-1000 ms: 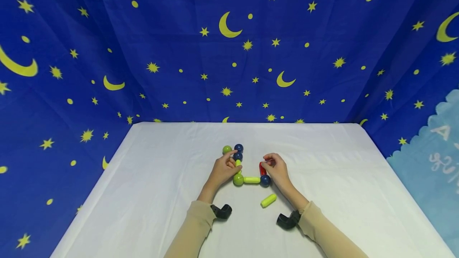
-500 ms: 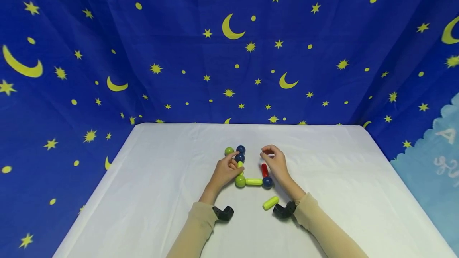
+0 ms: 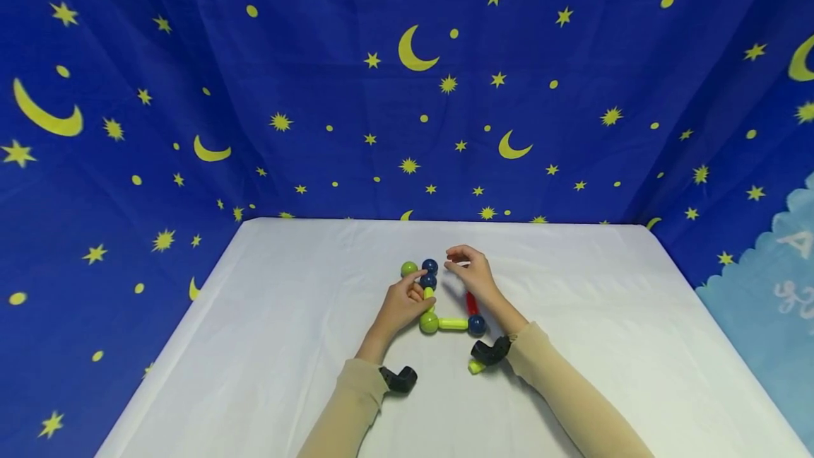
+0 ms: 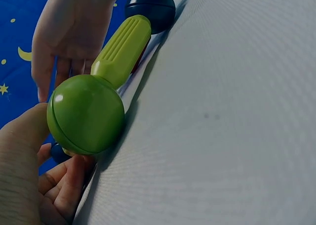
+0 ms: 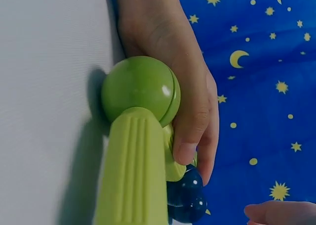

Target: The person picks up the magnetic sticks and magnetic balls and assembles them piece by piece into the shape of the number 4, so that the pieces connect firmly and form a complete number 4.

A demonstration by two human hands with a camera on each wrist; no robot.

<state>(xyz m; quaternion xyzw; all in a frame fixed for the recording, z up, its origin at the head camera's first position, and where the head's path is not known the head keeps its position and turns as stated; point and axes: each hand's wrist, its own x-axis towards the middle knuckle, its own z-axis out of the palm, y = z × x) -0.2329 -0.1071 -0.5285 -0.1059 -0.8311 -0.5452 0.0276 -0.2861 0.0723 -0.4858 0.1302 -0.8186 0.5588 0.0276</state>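
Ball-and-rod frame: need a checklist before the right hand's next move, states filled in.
1. Left hand gripping the side rod: ok.
2. Right hand free: ok, holds nothing.
3. Front rod meeting green corner ball and blue corner ball: ok.
4. Red rod touching blue corner ball: ok.
5. That joint firm: cannot tell, only contact shows.
6. Loose rod in plain view: not ok, mostly behind the wrist camera.

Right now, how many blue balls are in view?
3: the far blue ball; the second blue ball, just nearer, by the left hand; and the corner blue ball, touching the red rod and a lime rod. The hands may hide others.
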